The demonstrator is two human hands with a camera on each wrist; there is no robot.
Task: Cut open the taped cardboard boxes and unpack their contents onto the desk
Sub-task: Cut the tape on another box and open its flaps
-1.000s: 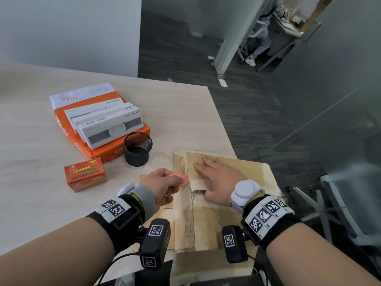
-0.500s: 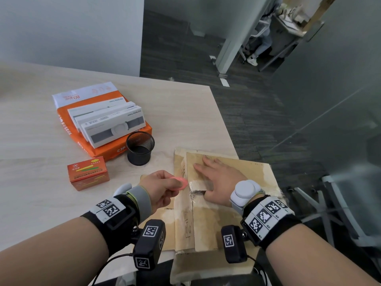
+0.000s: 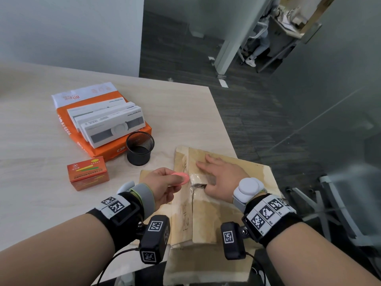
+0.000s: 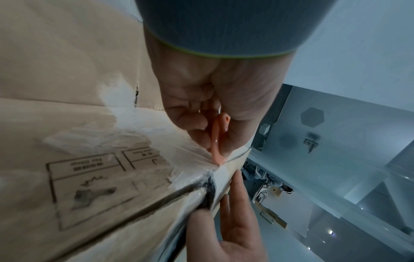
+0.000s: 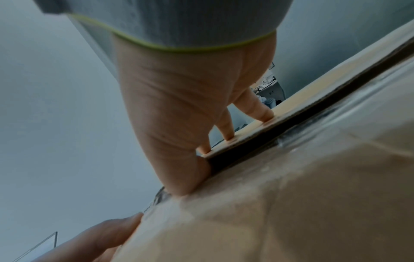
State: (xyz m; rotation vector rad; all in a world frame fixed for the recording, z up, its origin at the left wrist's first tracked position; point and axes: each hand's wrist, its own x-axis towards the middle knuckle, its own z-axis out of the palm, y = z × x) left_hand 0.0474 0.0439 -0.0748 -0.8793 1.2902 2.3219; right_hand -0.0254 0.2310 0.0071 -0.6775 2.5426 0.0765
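Right now you have the cutter (image 3: pixel 181 178) pinched in your left hand (image 3: pixel 162 185), thumb on one side and curled fingers on the other, with its tip set into the clear tape (image 3: pixel 195 179) at the centre seam of the box (image 3: pixel 233 205). In the left wrist view the pink tip (image 4: pixel 218 159) sits right where the tape puckers, so the edge looks engaged, not hovering. Holding it that close to the tip probably gives you control over depth, so the blade takes the tape and spares whatever is inside.

Your right hand (image 3: pixel 221 177) lies flat on the right flap, fingers straight and spread, gripping nothing. It is pressing the cardboard down just beside the seam, which should keep the flap from lifting or sliding while you cut. The right wrist view shows the fingertips (image 5: pixel 228 137) along the flap edge, next to a dark gap where the seam has already parted. Mind how near those fingers are to the cutter's path.

The box sits at the near right corner of the desk (image 3: pixel 175 112), hanging partly over the edge towards you.

By count: one cardboard box in view, one cutter. Already out on the desk, well to the left of the box, are one orange ream (image 3: pixel 115 148), three white boxes (image 3: pixel 112 129) stacked on it, one black mesh cup (image 3: pixel 139 148) and one small orange carton (image 3: pixel 88 172).
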